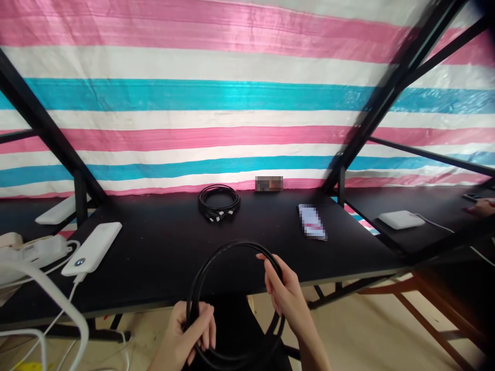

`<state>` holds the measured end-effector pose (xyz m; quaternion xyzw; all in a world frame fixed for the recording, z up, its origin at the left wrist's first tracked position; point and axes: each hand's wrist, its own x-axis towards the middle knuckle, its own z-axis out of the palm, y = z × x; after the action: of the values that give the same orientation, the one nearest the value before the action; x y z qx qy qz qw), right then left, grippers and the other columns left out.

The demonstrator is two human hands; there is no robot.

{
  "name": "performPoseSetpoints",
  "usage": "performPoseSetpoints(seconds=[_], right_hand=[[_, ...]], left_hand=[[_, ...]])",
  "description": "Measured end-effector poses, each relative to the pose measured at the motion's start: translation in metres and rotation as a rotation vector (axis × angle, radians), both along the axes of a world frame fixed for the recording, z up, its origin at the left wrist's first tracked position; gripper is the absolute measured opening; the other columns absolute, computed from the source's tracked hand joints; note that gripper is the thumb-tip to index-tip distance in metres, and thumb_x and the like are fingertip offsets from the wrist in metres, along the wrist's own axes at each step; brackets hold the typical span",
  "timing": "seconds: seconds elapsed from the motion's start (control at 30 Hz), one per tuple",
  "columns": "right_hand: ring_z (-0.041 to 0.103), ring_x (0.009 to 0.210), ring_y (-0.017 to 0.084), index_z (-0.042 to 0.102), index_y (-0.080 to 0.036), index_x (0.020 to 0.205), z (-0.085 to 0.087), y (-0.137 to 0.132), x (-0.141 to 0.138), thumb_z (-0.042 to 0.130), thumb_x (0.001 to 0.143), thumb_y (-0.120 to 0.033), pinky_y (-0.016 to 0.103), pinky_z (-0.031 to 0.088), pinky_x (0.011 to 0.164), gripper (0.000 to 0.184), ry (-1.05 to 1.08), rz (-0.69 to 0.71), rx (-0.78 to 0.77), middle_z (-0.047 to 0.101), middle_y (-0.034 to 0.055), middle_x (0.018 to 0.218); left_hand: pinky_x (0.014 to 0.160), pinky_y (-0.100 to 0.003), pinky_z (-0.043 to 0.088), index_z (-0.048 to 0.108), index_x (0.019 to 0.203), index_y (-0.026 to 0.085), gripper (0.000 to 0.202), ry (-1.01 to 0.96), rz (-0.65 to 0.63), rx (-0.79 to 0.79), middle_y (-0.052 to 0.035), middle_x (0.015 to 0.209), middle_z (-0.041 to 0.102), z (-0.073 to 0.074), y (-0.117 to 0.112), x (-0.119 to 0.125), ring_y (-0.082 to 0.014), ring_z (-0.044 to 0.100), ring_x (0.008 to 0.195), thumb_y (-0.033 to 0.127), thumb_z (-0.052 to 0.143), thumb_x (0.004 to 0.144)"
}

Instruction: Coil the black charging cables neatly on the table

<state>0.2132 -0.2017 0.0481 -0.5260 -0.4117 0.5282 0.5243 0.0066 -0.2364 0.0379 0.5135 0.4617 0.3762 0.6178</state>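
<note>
A black cable (235, 243) is wound into a wide loop of several turns, held up in front of the table's near edge. On its left side, my left hand (193, 327) is closed around the turns, thumb across them. My right hand (284, 288) grips the loop's right side, with the cable running between thumb and fingers. The lower part of the loop hangs over dark clothing and is hard to make out. Farther back on the table lies another coiled black cable (219, 198), its light-coloured plug ends (221, 214) towards me.
The black table (154, 268) also bears a blurred-out phone (311, 221) and a small blurred item (269, 184). At left are a white power bank (93, 250) and a power strip (36, 257) with white cords. Another person's hand (483, 207) shows at far right.
</note>
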Motion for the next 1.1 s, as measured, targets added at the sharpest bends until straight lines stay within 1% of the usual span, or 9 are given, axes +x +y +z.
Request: performPoseSetpoints(seconds=[0.17, 0.4, 0.5, 0.67, 0.8, 0.9, 0.93, 1.0, 1.1], right_hand=[[0.012, 0.037, 0.001, 0.062, -0.016, 0.092, 0.003, -0.001, 0.000, 0.066, 0.070, -0.054, 0.010, 0.013, 0.030, 0.044, 0.193, -0.115, -0.046, 0.018, -0.0116, 0.048], [0.004, 0.036, 0.001, 0.064, -0.016, 0.088, 0.012, -0.003, 0.009, 0.068, 0.072, -0.047, 0.011, 0.009, 0.028, 0.035, 0.361, -0.115, -0.064, 0.015, -0.0129, 0.043], [0.007, 0.035, 0.000, 0.066, -0.018, 0.086, 0.010, -0.006, 0.009, 0.070, 0.071, -0.045, 0.012, 0.009, 0.031, 0.031, 0.375, -0.110, 0.007, 0.018, -0.0122, 0.042], [0.019, 0.036, 0.002, 0.066, -0.019, 0.078, -0.004, -0.019, 0.013, 0.075, 0.062, -0.047, 0.017, 0.017, 0.036, 0.033, 0.305, -0.112, 0.170, 0.028, -0.0084, 0.045], [0.031, 0.038, 0.006, 0.068, -0.019, 0.078, -0.010, -0.025, 0.020, 0.074, 0.063, -0.047, 0.021, 0.025, 0.037, 0.032, 0.125, -0.147, 0.269, 0.040, -0.0039, 0.047], [0.041, 0.043, 0.010, 0.069, -0.018, 0.076, -0.006, -0.029, 0.019, 0.072, 0.064, -0.049, 0.023, 0.033, 0.041, 0.033, -0.010, -0.176, 0.331, 0.050, 0.0002, 0.052], [0.045, 0.046, 0.011, 0.070, -0.019, 0.076, -0.004, -0.030, 0.017, 0.072, 0.064, -0.049, 0.024, 0.036, 0.044, 0.033, -0.062, -0.191, 0.336, 0.054, 0.0017, 0.055], [0.053, 0.055, 0.015, 0.071, -0.021, 0.073, 0.002, -0.032, 0.009, 0.074, 0.060, -0.050, 0.027, 0.044, 0.053, 0.032, -0.165, -0.236, 0.318, 0.061, 0.0040, 0.062], [0.057, 0.066, 0.020, 0.073, -0.025, 0.068, 0.010, -0.032, -0.007, 0.078, 0.055, -0.048, 0.033, 0.048, 0.065, 0.026, -0.247, -0.302, 0.268, 0.065, 0.0052, 0.068]], left_hand=[[0.035, -0.016, 0.022, 0.056, 0.061, 0.013, 0.050, -0.035, 0.032, -0.034, -0.0002, 0.053, 0.051, -0.001, 0.003, 0.005, -0.0037, 0.032, 0.038, 0.058, 0.046, 0.081], [0.047, -0.015, 0.035, 0.062, 0.076, 0.016, 0.042, 0.050, -0.170, -0.115, 0.0021, 0.065, 0.047, 0.014, 0.010, -0.003, -0.0063, 0.040, 0.052, 0.054, 0.045, 0.084], [0.050, -0.016, 0.039, 0.061, 0.084, 0.017, 0.039, 0.080, -0.107, -0.130, 0.0008, 0.073, 0.050, 0.012, 0.015, -0.003, -0.0075, 0.044, 0.056, 0.054, 0.047, 0.083], [0.055, -0.022, 0.047, 0.061, 0.088, 0.018, 0.047, 0.075, 0.140, -0.117, -0.0034, 0.082, 0.057, -0.012, 0.016, -0.009, -0.0131, 0.053, 0.064, 0.062, 0.055, 0.073], [0.083, -0.032, 0.048, 0.065, 0.087, 0.018, 0.043, 0.174, 0.205, -0.034, -0.0098, 0.095, 0.064, -0.023, 0.014, -0.021, -0.0245, 0.059, 0.095, 0.057, 0.063, 0.068], [0.094, -0.033, 0.042, 0.064, 0.102, 0.020, 0.044, 0.225, 0.270, 0.091, -0.0101, 0.114, 0.061, -0.015, 0.011, -0.022, -0.0262, 0.053, 0.112, 0.048, 0.067, 0.067], [0.093, -0.031, 0.043, 0.063, 0.106, 0.021, 0.046, 0.217, 0.294, 0.131, -0.0095, 0.117, 0.060, -0.009, 0.010, -0.020, -0.0256, 0.054, 0.110, 0.046, 0.067, 0.067], [0.082, -0.028, 0.048, 0.062, 0.108, 0.022, 0.046, 0.179, 0.300, 0.184, -0.0080, 0.105, 0.065, 0.004, 0.008, -0.015, -0.0226, 0.060, 0.096, 0.043, 0.067, 0.067], [0.058, -0.024, 0.049, 0.065, 0.101, 0.020, 0.041, 0.136, 0.220, 0.191, -0.0018, 0.063, 0.064, 0.018, 0.008, -0.009, -0.0154, 0.058, 0.057, 0.042, 0.069, 0.066]])
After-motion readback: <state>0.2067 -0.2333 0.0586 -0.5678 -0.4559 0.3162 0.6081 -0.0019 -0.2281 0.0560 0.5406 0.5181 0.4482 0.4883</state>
